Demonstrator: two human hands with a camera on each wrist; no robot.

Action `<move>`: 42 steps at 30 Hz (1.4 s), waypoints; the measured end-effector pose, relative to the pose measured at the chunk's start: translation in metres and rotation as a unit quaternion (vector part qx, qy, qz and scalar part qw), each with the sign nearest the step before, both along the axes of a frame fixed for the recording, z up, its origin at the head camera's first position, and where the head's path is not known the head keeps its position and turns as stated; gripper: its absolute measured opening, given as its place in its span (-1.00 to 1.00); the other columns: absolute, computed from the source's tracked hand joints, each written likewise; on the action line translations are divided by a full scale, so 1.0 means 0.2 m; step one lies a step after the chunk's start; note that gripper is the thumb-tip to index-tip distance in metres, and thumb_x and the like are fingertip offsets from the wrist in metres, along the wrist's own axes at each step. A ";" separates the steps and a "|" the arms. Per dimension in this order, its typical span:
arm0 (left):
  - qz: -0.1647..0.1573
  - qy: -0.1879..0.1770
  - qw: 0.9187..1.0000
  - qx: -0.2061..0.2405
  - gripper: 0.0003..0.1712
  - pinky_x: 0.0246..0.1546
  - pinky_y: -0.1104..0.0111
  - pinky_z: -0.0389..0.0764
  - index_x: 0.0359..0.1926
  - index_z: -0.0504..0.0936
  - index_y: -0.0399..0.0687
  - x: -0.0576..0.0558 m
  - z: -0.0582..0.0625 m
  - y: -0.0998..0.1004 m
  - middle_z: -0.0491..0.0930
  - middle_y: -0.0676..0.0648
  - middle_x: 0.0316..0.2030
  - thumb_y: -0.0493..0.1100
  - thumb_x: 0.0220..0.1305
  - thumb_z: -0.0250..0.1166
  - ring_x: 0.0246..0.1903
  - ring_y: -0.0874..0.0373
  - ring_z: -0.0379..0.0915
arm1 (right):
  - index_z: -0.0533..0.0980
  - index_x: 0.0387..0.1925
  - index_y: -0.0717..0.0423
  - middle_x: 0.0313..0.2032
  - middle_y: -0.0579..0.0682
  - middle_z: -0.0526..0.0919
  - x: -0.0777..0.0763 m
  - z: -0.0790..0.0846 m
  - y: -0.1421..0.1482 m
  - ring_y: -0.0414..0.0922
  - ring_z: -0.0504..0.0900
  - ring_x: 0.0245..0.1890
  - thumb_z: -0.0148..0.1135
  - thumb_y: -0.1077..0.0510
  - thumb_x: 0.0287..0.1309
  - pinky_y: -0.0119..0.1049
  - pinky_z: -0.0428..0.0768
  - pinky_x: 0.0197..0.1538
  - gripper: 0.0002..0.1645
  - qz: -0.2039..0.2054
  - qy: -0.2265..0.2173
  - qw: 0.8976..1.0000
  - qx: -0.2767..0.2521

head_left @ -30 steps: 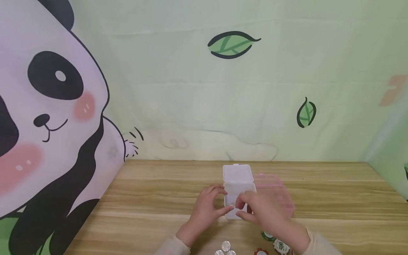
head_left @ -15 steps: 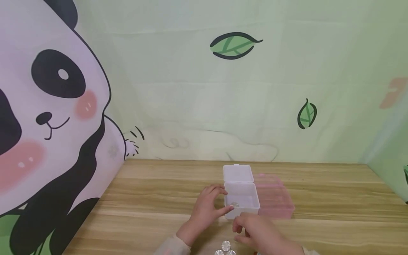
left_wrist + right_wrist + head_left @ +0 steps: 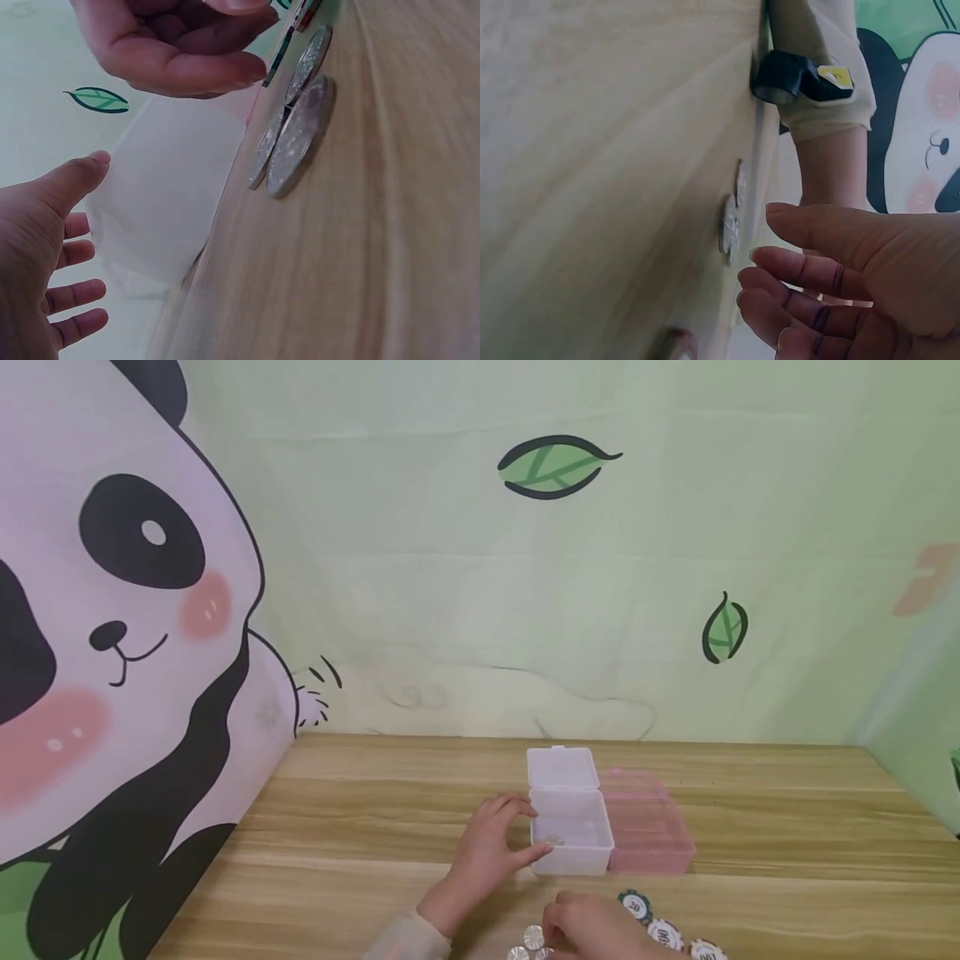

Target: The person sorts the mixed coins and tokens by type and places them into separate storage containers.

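Note:
A white lidded box (image 3: 572, 860) stands with its lid (image 3: 562, 768) tipped back, and one silver coin (image 3: 554, 841) lies inside near the front left. My left hand (image 3: 491, 843) touches the box's left side, thumb at the front corner, fingers extended in the left wrist view. Nearer me, three silver coins (image 3: 300, 139) lie flat in a cluster on the table. Just right of them is my right hand (image 3: 592, 927). Its thumb and loosely bent fingers (image 3: 802, 266) are spread apart beside the coins in the right wrist view, holding nothing.
A pink translucent box (image 3: 648, 835) sits against the white box's right side. Poker chips lie behind and right of my right hand: a green one (image 3: 635, 906) marked 20 and pale ones (image 3: 664, 935). A printed panda curtain (image 3: 420, 568) backs the wooden table (image 3: 360, 827).
My right hand has drawn back from over the white box, down to beside the coins, uncovering the box's inside and the chips. The left hand has stayed at the box.

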State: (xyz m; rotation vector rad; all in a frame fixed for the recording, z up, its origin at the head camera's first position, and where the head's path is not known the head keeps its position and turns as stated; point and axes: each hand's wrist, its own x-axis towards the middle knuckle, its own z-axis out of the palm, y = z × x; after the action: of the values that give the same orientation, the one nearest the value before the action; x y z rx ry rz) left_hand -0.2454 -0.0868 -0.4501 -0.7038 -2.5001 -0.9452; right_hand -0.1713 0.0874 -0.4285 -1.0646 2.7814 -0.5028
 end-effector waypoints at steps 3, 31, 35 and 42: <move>0.000 0.004 1.000 -0.001 -0.57 0.09 0.18 0.50 -0.17 0.58 0.00 0.00 0.00 0.00 0.60 0.00 0.00 0.05 -0.03 0.49 0.05 0.07 0.49 | 0.58 -0.49 0.00 -0.51 -0.22 0.50 0.00 -0.02 -0.02 -0.41 0.40 -0.54 0.37 0.11 -0.03 -0.50 0.42 -0.45 -0.90 -0.004 -0.002 1.000 0.010; 0.004 0.006 1.000 -0.008 -0.56 0.11 0.21 0.50 -0.18 0.58 0.01 -0.01 0.00 0.00 0.60 0.02 0.00 0.06 -0.05 0.51 0.05 0.09 0.49 | 0.52 -0.52 0.03 -0.53 -0.15 0.45 0.01 -0.01 -0.09 -0.33 0.38 -0.57 0.38 0.13 -0.01 -0.45 0.42 -0.48 -0.84 -0.038 -0.020 0.996 0.078; 0.004 0.001 1.000 -0.006 -0.56 0.11 0.21 0.50 -0.17 0.58 0.01 0.00 0.01 0.00 0.59 0.02 0.00 0.06 -0.05 0.50 0.05 0.09 0.48 | 0.52 -0.51 0.04 -0.53 -0.15 0.45 0.01 -0.01 -0.09 -0.33 0.37 -0.57 0.38 0.13 -0.01 -0.44 0.42 -0.48 -0.84 -0.042 -0.020 0.996 0.074; 0.002 -0.004 1.000 -0.003 -0.56 0.12 0.19 0.48 -0.17 0.58 0.02 0.00 0.01 0.00 0.60 0.02 0.01 0.06 -0.04 0.49 0.05 0.08 0.48 | 0.48 -0.52 0.01 -0.53 -0.17 0.45 0.01 -0.02 -0.07 -0.35 0.35 -0.57 0.36 0.20 -0.07 -0.45 0.41 -0.48 -0.84 -0.040 -0.027 0.998 0.051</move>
State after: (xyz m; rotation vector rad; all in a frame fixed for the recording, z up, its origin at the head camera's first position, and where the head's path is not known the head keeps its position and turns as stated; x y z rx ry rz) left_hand -0.2455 -0.0870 -0.4488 -0.6976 -2.5118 -0.9427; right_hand -0.1690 0.0728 -0.4328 -0.9078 2.7784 -0.3882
